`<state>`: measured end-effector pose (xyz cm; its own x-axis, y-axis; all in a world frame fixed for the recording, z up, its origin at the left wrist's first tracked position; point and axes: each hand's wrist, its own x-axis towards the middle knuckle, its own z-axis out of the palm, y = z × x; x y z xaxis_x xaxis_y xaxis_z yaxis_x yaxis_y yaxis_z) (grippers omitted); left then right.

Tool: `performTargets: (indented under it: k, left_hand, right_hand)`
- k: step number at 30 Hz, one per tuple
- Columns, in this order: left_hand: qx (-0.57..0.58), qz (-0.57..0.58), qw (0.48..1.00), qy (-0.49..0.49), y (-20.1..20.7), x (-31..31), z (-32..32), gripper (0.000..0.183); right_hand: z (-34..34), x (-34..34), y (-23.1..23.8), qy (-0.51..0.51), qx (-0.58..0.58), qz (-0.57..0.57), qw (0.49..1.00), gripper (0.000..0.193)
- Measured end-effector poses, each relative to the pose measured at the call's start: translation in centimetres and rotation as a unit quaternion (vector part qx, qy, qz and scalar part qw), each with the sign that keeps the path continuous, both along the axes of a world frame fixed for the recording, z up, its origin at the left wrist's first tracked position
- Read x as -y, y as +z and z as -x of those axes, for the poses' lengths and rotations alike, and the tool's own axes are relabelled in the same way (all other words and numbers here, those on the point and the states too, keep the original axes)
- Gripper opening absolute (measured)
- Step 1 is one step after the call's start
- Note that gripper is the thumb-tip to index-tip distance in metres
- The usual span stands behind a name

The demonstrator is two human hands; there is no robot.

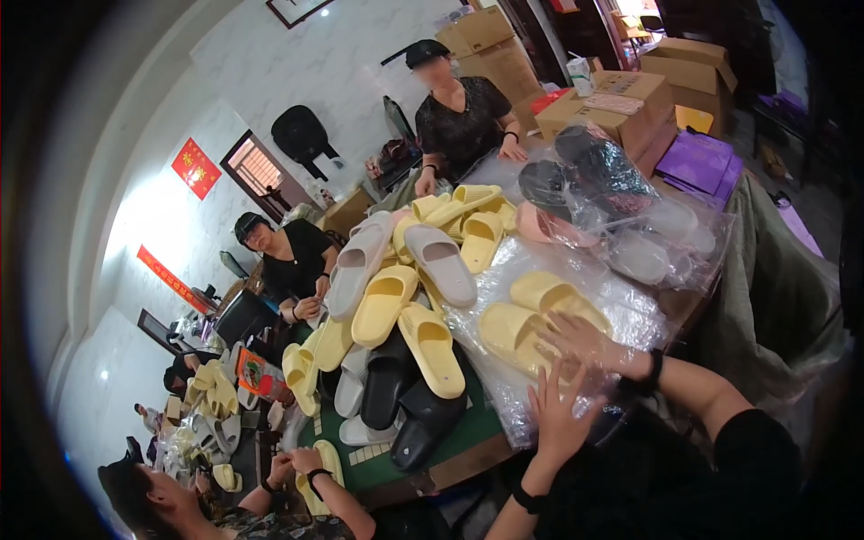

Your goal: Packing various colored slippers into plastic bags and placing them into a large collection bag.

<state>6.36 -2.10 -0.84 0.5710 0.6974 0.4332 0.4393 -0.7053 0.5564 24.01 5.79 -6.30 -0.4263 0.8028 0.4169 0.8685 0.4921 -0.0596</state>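
Two pale yellow slippers lie side by side on clear plastic bags at the right of the table, the nearer slipper (509,331) beside the farther slipper (546,295). My right hand (589,345) reaches over their near ends with its fingers stretched out, slightly blurred. Just below it, my left hand (562,418) is raised with fingers apart, close to the nearer slipper's end. Neither hand appears to grip anything. Whether the fingertips touch the slippers or the plastic, I cannot tell. The stack of clear bags (621,310) spreads under and around the pair.
A heap of yellow, grey and black slippers (385,306) covers the table's middle. Bagged slippers (643,256) lie at the far right, before cardboard boxes (616,99) and purple bags (697,162). Co-workers sit across and to the left; one person's hands (297,463) are at a yellow slipper.
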Motion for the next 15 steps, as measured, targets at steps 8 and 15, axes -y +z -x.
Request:
performTargets:
  k: [8, 15]
  left_hand:
    - [-0.135, -0.121, 0.983, -0.013, -3.9, -0.2, 2.2, 0.056]
    - [0.128, 0.029, 0.99, 0.057, -0.2, 0.3, -0.8, 0.011]
  right_hand:
    - [-2.3, 15.5, 5.5, 0.037, -0.219, 0.176, 0.959, 0.06]
    - [-0.1, 16.2, 12.0, -0.067, -0.131, -0.061, 0.987, 0.085]
